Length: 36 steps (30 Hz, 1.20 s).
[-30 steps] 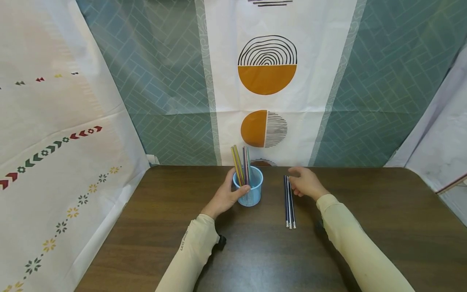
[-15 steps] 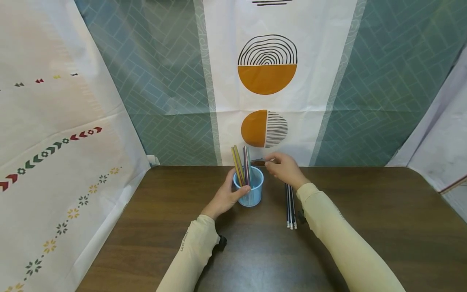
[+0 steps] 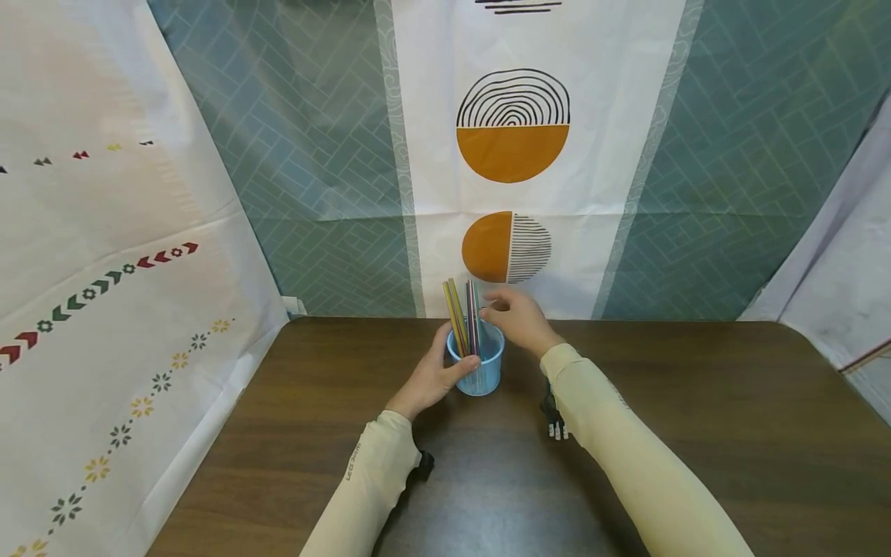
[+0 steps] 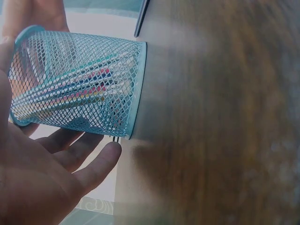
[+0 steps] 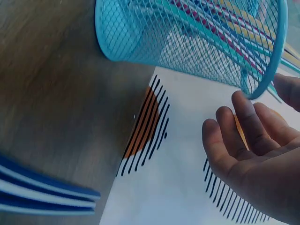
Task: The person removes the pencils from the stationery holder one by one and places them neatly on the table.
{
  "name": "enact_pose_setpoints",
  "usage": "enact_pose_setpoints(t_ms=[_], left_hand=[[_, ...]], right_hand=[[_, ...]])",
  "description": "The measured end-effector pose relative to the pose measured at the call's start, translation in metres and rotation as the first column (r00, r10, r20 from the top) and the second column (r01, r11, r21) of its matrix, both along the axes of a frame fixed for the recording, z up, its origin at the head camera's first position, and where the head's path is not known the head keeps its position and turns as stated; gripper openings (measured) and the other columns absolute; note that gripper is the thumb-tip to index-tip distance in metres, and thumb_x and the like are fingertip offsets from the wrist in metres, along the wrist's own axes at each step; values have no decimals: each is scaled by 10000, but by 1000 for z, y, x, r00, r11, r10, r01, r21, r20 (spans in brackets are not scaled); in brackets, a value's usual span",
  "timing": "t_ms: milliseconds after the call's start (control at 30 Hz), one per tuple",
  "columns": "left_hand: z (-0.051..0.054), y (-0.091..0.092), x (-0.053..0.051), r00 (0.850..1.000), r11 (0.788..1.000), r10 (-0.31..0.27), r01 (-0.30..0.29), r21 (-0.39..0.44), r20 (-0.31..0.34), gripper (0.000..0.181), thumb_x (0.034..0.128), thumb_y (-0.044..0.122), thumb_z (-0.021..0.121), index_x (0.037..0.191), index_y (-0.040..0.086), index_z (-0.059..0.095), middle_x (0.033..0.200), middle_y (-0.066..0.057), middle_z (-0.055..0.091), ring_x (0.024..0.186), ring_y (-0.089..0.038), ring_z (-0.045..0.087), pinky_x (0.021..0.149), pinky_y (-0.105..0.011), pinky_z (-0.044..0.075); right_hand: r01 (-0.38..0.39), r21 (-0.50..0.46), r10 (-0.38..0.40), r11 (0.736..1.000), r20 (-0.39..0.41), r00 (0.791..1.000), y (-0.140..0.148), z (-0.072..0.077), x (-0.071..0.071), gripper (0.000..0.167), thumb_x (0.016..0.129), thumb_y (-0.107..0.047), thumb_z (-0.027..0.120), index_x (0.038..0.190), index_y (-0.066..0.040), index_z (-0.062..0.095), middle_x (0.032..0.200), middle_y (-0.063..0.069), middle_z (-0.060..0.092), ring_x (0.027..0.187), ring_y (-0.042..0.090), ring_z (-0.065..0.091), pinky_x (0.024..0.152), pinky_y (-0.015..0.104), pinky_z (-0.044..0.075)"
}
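Note:
A light blue mesh pencil cup (image 3: 489,377) stands upright on the table, holding several striped pencils (image 3: 455,313) that lean to one side. My left hand (image 3: 428,381) grips the cup from the left, thumb across the front. In the left wrist view the left hand (image 4: 51,164) has its fingers around the mesh. My right hand (image 3: 520,321) is at the cup's far right rim; in the right wrist view that hand (image 5: 258,145) has fingers spread beside the rim, holding nothing visible. Contact with a pencil there cannot be told. Dark blue-and-white pencils (image 5: 47,190) lie to the right.
The brown wooden table (image 3: 334,371) ends at a patterned cloth (image 3: 334,193) hung behind the cup. A white cloth (image 3: 139,325) hangs along the left side. My right forearm covers most of the loose pencils in the head view; their white-tipped ends (image 3: 558,431) show.
My right hand has moved left from above the loose pencils to the cup's rim. The loose pencils stay in place. My left hand keeps its grip on the cup.

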<state>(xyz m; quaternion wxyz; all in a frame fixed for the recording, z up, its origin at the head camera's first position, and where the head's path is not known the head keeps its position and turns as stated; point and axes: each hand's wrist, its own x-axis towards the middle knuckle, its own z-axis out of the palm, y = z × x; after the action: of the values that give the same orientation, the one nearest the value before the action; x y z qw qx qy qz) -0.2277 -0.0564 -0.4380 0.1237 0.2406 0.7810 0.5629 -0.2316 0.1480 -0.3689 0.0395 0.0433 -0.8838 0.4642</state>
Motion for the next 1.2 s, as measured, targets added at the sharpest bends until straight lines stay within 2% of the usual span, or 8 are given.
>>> enact_pose_setpoints(t_ms=[167, 367, 667, 867, 1033, 1200], left_hand=[[0, 1, 1, 1000, 1000, 4, -4, -5, -10, 795, 953, 460, 684, 1576, 325, 209, 1512, -99, 419, 1359, -292, 423, 1111, -555, 320], [1, 1, 2, 1000, 1000, 2, -2, 2, 0, 821, 939, 503, 685, 1577, 318, 204, 1525, -111, 403, 1375, -302, 410, 1114, -558, 316], [-1, 1, 0, 1000, 1000, 14, -13, -20, 5, 804, 952, 453, 684, 1581, 330, 198, 1540, -114, 387, 1384, -308, 394, 1122, -574, 288], [0, 0, 1, 1000, 1000, 15, -15, -13, -1, 803, 952, 450, 684, 1582, 324, 201, 1539, -110, 388, 1382, -305, 398, 1121, -566, 294], [0, 0, 0, 1000, 1000, 11, -11, -7, -7, 819, 942, 482, 687, 1581, 321, 201, 1538, -109, 390, 1377, -299, 406, 1120, -554, 304], [-1, 1, -1, 1000, 1000, 14, -14, -12, -7, 801, 952, 448, 686, 1579, 321, 203, 1543, -108, 384, 1380, -304, 401, 1124, -563, 293]], right_hand=[[-4, -6, 4, 1000, 28, 1000, -7, -2, -2, 437, 990, -192, 670, 1389, -35, 587, 1218, 166, 648, 1082, 322, 613, 943, 478, 518], [-11, -4, 11, 1000, 12, 1000, -9, -5, -5, 428, 992, -177, 666, 1382, -20, 587, 1150, 164, 674, 1035, 313, 636, 920, 476, 527], [41, -18, -40, 999, 43, 998, -13, -9, -9, 406, 994, -183, 663, 1367, -34, 602, 1202, 156, 658, 1084, 311, 614, 955, 481, 510], [54, -29, -53, 998, 28, 998, -14, -14, -13, 369, 990, -148, 664, 1343, -48, 625, 1183, 139, 672, 1077, 304, 619, 946, 476, 514], [64, -44, -63, 997, 30, 998, -16, -12, -13, 345, 989, -137, 661, 1323, -53, 638, 1140, 126, 685, 1053, 300, 622, 946, 477, 513], [60, -66, -60, 996, 6, 998, -17, -12, -12, 309, 984, -111, 659, 1288, -59, 664, 1082, 116, 701, 1023, 294, 631, 935, 480, 513]])
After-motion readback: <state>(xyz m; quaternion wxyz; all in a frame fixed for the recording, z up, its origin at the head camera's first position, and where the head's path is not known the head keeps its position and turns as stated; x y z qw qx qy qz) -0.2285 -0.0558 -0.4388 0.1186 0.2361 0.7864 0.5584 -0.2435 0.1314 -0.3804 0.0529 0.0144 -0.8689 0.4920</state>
